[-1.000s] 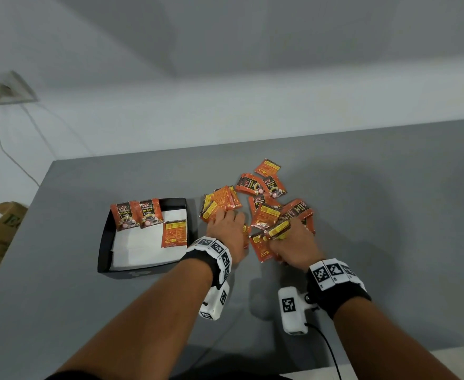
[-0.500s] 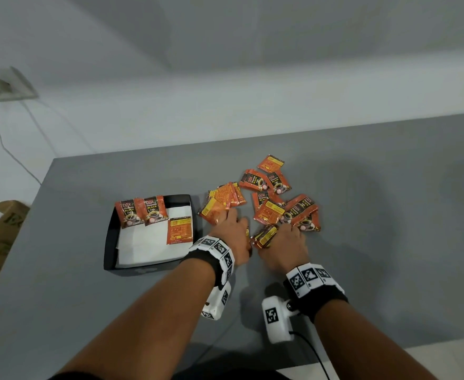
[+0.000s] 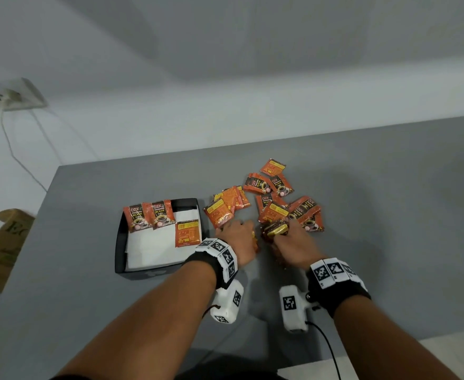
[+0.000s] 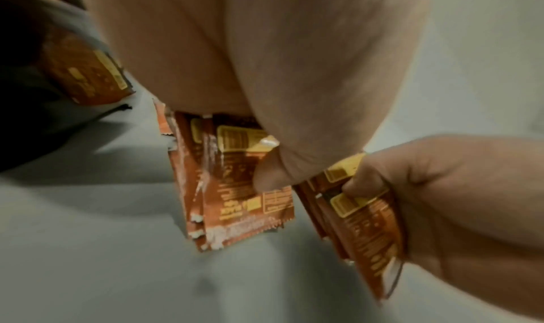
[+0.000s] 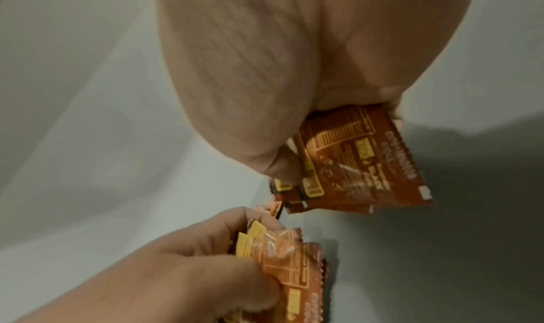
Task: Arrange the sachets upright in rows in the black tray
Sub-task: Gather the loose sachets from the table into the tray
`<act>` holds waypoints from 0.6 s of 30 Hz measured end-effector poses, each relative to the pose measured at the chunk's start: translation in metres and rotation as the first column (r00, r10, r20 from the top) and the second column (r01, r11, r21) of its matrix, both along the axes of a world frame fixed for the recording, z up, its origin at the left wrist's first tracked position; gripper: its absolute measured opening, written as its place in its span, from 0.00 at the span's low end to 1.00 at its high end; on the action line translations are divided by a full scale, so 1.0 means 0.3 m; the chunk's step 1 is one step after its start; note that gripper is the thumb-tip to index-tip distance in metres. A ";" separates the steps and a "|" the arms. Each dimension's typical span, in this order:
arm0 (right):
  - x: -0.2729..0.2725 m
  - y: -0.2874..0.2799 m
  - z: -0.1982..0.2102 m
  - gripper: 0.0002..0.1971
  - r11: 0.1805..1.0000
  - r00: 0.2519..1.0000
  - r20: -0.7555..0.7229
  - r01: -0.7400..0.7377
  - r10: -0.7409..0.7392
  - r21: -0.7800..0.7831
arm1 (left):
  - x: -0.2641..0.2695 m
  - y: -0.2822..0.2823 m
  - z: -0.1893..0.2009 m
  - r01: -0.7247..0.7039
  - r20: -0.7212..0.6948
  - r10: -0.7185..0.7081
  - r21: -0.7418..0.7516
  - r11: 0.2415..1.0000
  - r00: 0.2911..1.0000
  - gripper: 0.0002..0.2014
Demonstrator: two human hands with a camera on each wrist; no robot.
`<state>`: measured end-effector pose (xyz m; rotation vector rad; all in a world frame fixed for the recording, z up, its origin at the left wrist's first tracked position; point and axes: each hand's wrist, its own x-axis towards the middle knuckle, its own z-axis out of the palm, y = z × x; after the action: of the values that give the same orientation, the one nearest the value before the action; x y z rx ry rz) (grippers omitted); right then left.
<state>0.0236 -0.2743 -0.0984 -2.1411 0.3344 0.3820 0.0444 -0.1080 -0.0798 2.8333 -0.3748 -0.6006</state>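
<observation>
Sachets (image 3: 280, 198) heaped loose near the middle of the grey table (image 3: 389, 215), toward its far edge. Left hand (image 3: 239, 237) curled round a small stack (image 4: 235, 183) of them; right hand (image 3: 293, 242) gripping another bundle (image 5: 353, 160), just beside. Black tray (image 3: 119, 242) near the table's left edge, two sachets (image 3: 150, 218) upright against its far wall, one (image 3: 187, 233) lying on white paper.

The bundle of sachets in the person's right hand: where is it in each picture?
Head: bundle of sachets, centre, at the right hand's fingers.
Left wrist: lower right, gripped.
Right wrist: centre right, below the palm.
Shared landmark: the left hand's stack, beside it.
</observation>
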 end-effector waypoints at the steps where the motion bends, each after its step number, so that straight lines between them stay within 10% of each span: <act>1: 0.007 0.010 0.016 0.14 1.000 0.999 0.041 0.019 -0.019 0.000 | 0.002 0.016 0.024 -0.037 0.006 0.037 -0.075 0.996 0.999 0.21; 8: 0.040 0.226 0.222 0.19 0.987 0.942 0.313 -0.145 0.118 0.064 | 0.010 0.352 0.246 -0.298 0.088 0.410 -0.554 0.777 0.908 0.11; 18: 0.035 0.635 0.192 0.17 0.646 0.615 0.271 -0.541 0.741 -0.539 | -0.114 0.733 0.160 -0.190 0.186 0.216 -0.148 0.971 0.959 0.12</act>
<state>0.0340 -0.0837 -0.0407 -2.6357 -0.7766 0.1793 0.0102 0.1117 -0.0319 2.7671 -0.1442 -0.2409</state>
